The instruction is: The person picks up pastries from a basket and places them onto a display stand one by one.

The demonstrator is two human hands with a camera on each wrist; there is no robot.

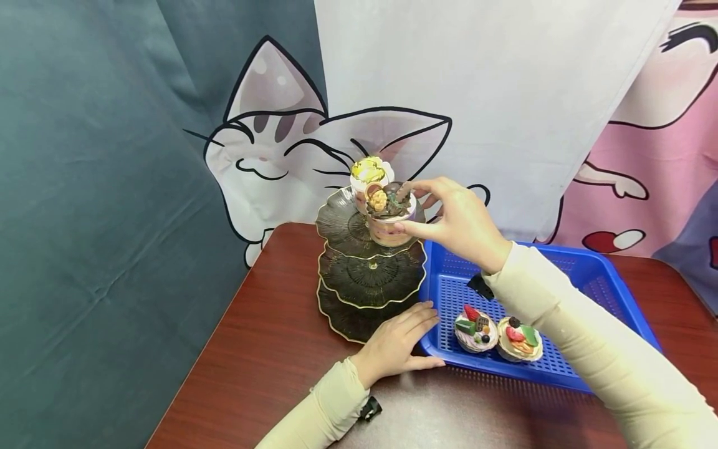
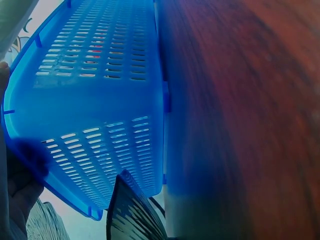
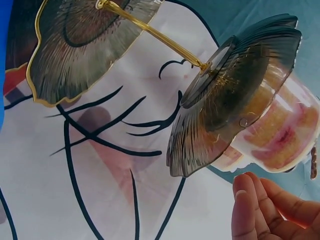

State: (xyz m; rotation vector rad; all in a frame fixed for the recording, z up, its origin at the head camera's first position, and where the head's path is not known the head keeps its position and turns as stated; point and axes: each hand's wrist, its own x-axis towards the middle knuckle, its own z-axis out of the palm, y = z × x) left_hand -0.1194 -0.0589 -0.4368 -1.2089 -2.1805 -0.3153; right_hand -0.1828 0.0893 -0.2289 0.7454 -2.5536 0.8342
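R hand [image 1: 457, 218]: thumb/fingers apart, just beside choc-topped cup [image 1: 387, 219] | cup loc: atop tiered stand [image 1: 370, 285] | prob. light, stiff, slick; topping prob. fragile, so grip wall, opp. sides | L hand [image 1: 395, 346]: flat-ish on basket [image 1: 493, 369] rim

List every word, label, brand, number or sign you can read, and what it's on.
None: no readable text on the dessert cups, tiered stand, cupcakes, blue basket or cartoon backdrop.
Any marking on the black wrist pieces is too small to read.
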